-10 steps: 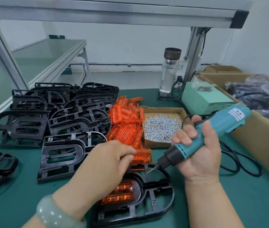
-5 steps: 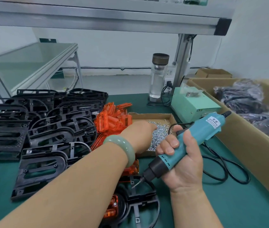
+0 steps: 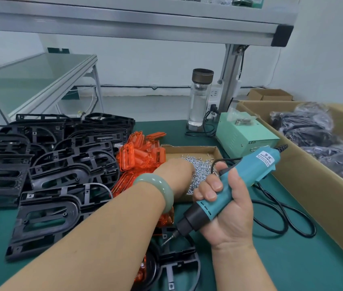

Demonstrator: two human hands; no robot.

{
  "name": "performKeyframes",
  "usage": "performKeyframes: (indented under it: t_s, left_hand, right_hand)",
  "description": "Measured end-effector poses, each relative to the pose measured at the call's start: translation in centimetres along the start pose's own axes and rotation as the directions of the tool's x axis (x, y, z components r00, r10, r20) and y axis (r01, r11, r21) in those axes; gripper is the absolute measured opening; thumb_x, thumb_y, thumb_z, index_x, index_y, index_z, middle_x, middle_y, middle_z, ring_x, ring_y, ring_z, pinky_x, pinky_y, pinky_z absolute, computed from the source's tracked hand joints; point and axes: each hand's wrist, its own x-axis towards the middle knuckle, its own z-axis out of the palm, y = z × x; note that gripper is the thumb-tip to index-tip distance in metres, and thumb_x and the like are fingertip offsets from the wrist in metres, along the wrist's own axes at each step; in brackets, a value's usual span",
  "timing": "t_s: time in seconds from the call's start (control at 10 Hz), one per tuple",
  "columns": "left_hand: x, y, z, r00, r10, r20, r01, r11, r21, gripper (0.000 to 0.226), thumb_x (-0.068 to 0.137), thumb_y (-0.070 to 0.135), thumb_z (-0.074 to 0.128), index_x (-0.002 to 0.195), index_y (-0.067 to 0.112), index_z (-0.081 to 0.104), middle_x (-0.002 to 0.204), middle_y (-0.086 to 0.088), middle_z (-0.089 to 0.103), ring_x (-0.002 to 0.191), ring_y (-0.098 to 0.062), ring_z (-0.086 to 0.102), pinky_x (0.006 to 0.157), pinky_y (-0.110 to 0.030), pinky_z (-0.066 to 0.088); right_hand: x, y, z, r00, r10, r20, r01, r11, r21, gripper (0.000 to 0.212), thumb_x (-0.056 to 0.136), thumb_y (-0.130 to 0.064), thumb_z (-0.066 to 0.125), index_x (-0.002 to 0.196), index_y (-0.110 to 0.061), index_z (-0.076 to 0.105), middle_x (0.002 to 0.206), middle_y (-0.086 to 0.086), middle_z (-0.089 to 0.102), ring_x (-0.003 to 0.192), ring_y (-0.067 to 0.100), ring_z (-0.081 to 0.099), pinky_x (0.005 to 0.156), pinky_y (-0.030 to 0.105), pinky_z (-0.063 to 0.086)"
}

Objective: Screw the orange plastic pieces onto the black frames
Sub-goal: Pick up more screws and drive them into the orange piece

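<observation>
The left hand point(image 3: 176, 175) reaches into the screws point(image 3: 201, 166), fingertips hidden, so I cannot tell whether it pinches one; a single screw is best. The right hand point(image 3: 227, 208) is wrapped tight round the electric screwdriver point(image 3: 256, 168), its bit poised just above the black frame point(image 3: 176, 256) and orange piece point(image 3: 143, 269) under the left forearm. Spare orange pieces point(image 3: 141, 156) crowd the left wrist.

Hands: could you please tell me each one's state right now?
Left hand: in the screw box, fingers hidden, cannot be told.
Right hand: closed on the electric screwdriver.
</observation>
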Motion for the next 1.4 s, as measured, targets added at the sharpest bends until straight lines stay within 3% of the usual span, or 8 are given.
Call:
performKeyframes:
  t_s: [0.2,0.3,0.5,0.7,0.9,1.0,1.1,1.4]
  left_hand:
    - [-0.1,0.4,-0.8,0.995,0.092,0.044,-0.100,0.967,0.234,0.024,0.092,0.012,0.051,0.110,0.010,0.066,0.103,-0.006,0.067,0.095,-0.024,0.061,0.085,-0.029,0.048]
    - [0.0,0.2,-0.9,0.996,0.077,0.032,-0.082,0.974,0.210,0.023,0.090,0.010,0.052,0.108,0.009,0.066,0.101,-0.008,0.068,0.096,-0.026,0.062,0.089,-0.033,0.050]
    - [0.4,-0.1,-0.2,0.999,0.008,-0.040,-0.005,0.998,0.068,0.025,0.087,0.001,0.050,0.102,0.012,0.067,0.097,-0.009,0.067,0.080,-0.026,0.058,0.078,-0.033,0.051]
    - [0.2,-0.3,-0.1,0.994,-0.013,-0.105,0.006,0.998,-0.067,0.031,0.089,0.001,0.050,0.110,0.016,0.066,0.110,-0.009,0.067,0.103,-0.027,0.062,0.089,-0.034,0.050]
    - [-0.1,-0.5,-0.3,0.979,-0.068,-0.193,0.049,0.994,-0.102,0.021,0.090,0.023,0.055,0.097,0.010,0.070,0.095,-0.009,0.068,0.091,-0.028,0.062,0.075,-0.034,0.048]
    - [-0.2,-0.8,-0.6,0.980,-0.088,-0.178,0.056,0.983,-0.173,0.024,0.090,0.028,0.058,0.096,0.009,0.072,0.093,-0.007,0.067,0.095,-0.025,0.062,0.081,-0.034,0.048]
    - [-0.2,-1.1,-1.1,0.986,-0.096,-0.136,0.056,0.960,-0.275,0.023,0.092,0.011,0.056,0.108,0.018,0.072,0.114,-0.002,0.068,0.108,-0.018,0.060,0.094,-0.028,0.045]
    - [-0.7,-1.2,-1.6,0.972,-0.166,-0.167,0.085,0.911,-0.405,0.027,0.088,0.000,0.056,0.102,0.018,0.071,0.102,-0.001,0.070,0.097,-0.016,0.065,0.087,-0.024,0.048]
  right_hand:
    - [0.0,0.0,-0.2,1.000,0.012,0.002,-0.012,1.000,0.021,0.015,0.085,-0.030,0.048,0.090,-0.018,0.055,0.055,-0.006,0.041,0.041,0.006,0.041,0.046,0.019,0.041]
    - [0.0,0.0,-0.2,1.000,0.016,-0.006,-0.016,1.000,0.018,0.015,0.085,-0.030,0.049,0.090,-0.018,0.054,0.054,-0.006,0.041,0.040,0.006,0.041,0.046,0.019,0.042]
    - [0.1,0.0,-0.2,1.000,0.022,0.004,-0.022,0.999,0.023,0.015,0.085,-0.030,0.049,0.090,-0.017,0.054,0.054,-0.007,0.042,0.041,0.006,0.041,0.046,0.019,0.042]
    - [0.1,0.0,-0.3,1.000,0.012,0.008,-0.012,1.000,0.009,0.016,0.085,-0.031,0.049,0.090,-0.017,0.054,0.055,-0.007,0.041,0.041,0.005,0.041,0.046,0.020,0.042]
    - [0.1,-0.1,-0.3,1.000,0.007,0.004,-0.007,1.000,0.016,0.016,0.084,-0.030,0.050,0.090,-0.017,0.054,0.055,-0.007,0.042,0.041,0.005,0.041,0.046,0.020,0.042]
    - [0.2,-0.1,-0.3,1.000,0.007,0.000,-0.007,1.000,0.014,0.016,0.082,-0.031,0.051,0.090,-0.017,0.053,0.055,-0.007,0.041,0.041,0.005,0.040,0.046,0.020,0.041]
    - [0.2,-0.2,-0.4,1.000,0.012,-0.003,-0.012,1.000,0.017,0.015,0.084,-0.032,0.050,0.089,-0.018,0.053,0.055,-0.007,0.040,0.041,0.005,0.040,0.046,0.020,0.041]
    - [0.2,-0.2,-0.5,1.000,0.011,-0.003,-0.011,1.000,0.023,0.015,0.084,-0.031,0.050,0.089,-0.018,0.053,0.055,-0.007,0.041,0.041,0.006,0.040,0.046,0.020,0.042]
